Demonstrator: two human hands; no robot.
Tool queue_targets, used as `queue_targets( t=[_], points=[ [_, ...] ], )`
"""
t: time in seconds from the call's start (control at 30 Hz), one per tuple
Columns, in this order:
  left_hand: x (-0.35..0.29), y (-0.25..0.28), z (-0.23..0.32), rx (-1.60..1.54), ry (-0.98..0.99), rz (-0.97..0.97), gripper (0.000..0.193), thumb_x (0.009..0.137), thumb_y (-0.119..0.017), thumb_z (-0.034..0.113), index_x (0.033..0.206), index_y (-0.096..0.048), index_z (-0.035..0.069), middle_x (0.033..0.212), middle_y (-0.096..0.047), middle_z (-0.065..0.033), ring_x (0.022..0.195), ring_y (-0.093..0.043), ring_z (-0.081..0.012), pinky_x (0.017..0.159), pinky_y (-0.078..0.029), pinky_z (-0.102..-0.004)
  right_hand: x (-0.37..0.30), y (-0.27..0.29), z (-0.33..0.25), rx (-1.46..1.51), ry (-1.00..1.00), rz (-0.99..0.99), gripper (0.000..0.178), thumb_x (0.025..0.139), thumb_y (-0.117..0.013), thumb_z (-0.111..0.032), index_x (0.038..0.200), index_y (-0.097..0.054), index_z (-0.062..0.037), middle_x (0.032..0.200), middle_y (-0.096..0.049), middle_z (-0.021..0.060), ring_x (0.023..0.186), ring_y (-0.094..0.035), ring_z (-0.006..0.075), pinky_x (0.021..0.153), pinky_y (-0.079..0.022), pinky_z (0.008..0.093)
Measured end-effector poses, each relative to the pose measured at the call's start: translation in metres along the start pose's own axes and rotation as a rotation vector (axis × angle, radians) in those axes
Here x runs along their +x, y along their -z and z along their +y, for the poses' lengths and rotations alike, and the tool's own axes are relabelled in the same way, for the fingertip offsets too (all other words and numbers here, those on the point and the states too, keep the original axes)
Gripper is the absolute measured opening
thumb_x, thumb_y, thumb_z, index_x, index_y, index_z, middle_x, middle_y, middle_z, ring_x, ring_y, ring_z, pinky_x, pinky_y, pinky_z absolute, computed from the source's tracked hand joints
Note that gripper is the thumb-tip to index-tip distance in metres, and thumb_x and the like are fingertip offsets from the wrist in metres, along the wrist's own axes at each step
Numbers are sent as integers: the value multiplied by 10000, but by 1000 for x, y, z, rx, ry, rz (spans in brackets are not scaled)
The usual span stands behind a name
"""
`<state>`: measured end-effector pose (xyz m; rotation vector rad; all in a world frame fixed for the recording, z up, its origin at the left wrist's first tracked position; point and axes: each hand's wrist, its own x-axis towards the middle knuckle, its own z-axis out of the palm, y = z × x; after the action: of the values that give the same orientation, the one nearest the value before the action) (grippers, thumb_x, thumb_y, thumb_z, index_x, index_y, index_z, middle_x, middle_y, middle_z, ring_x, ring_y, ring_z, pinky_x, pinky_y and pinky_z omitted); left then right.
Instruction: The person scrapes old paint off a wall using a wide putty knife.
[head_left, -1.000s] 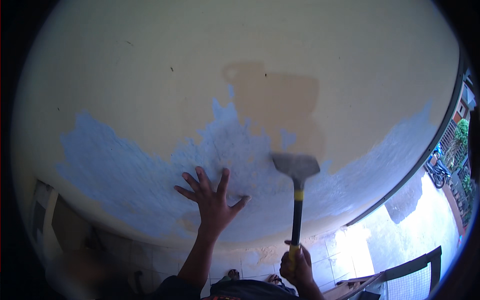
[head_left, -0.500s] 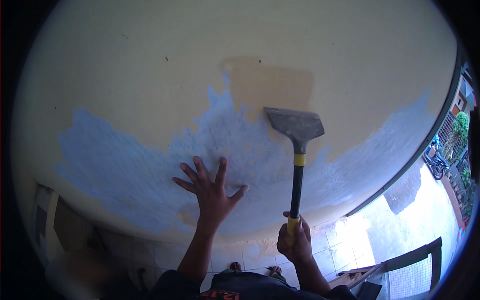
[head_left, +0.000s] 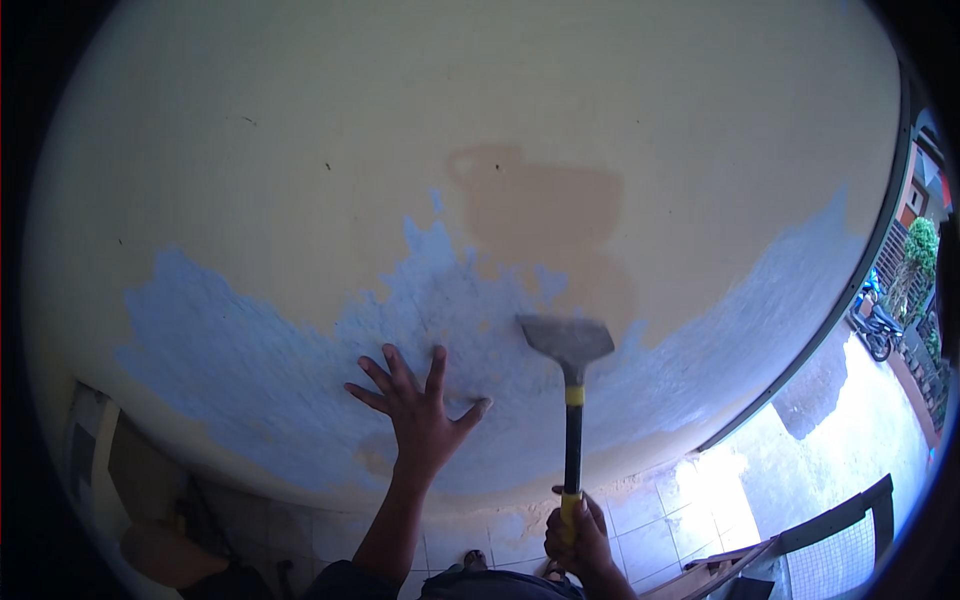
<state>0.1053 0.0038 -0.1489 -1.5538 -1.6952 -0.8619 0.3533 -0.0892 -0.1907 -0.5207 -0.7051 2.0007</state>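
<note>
the two hands are well apart from each other. the bare right hand (head_left: 582, 540) is closed around the yellow grip of a grey, black and yellow long-handled scraper (head_left: 573, 435), which stands nearly upright; its wide grey blade is in front of the irregular blue-grey bare patch (head_left: 290, 385), right of the middle of this patch, and i cannot tell if the edge touches it. the bare left hand (head_left: 422, 425) has all fingers spread and seems to rest on the lower middle of the patch. around the patch is the cream-painted smooth wall (head_left: 250, 90), and above its middle falls a brownish soft-edged shadow (head_left: 540, 205). below the patch lies the pale square-tiled floor (head_left: 645, 550). far to the right of the patch stands a dark blue motorcycle (head_left: 876, 332); to its lower right is a dark-framed white mesh panel (head_left: 830, 560).
</note>
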Motion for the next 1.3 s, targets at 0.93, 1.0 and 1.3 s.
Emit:
queue_targets(
  t=[0.93,1.0,1.3],
  points=[
    [2,6,-1,-14,32,-4,1020,715,-621,693,1498,-180,208,1517,96,-284,1354,190,-530,954,114,-750,4,17,-6,87,2,-62,465,985,-445,-361,1329,-392,-52,678,-459,45,456,-404,102,409,-337,242],
    [2,3,5,-8,25,-21,1021,713,-629,687,1497,-181,210,1517,94,-285,1354,190,-530,956,111,-751,8,11,-14,78,20,-85,459,988,-441,-355,1328,-391,-50,677,-459,44,458,-402,98,409,-338,239],
    [1,1,3,-11,38,0,1029,705,-644,682,1500,-175,226,1516,103,-282,1356,192,-524,957,108,-752,6,-9,-23,21,12,-74,457,984,-451,-335,1322,-391,-34,655,-457,45,439,-391,100,402,-324,233]
  ],
)
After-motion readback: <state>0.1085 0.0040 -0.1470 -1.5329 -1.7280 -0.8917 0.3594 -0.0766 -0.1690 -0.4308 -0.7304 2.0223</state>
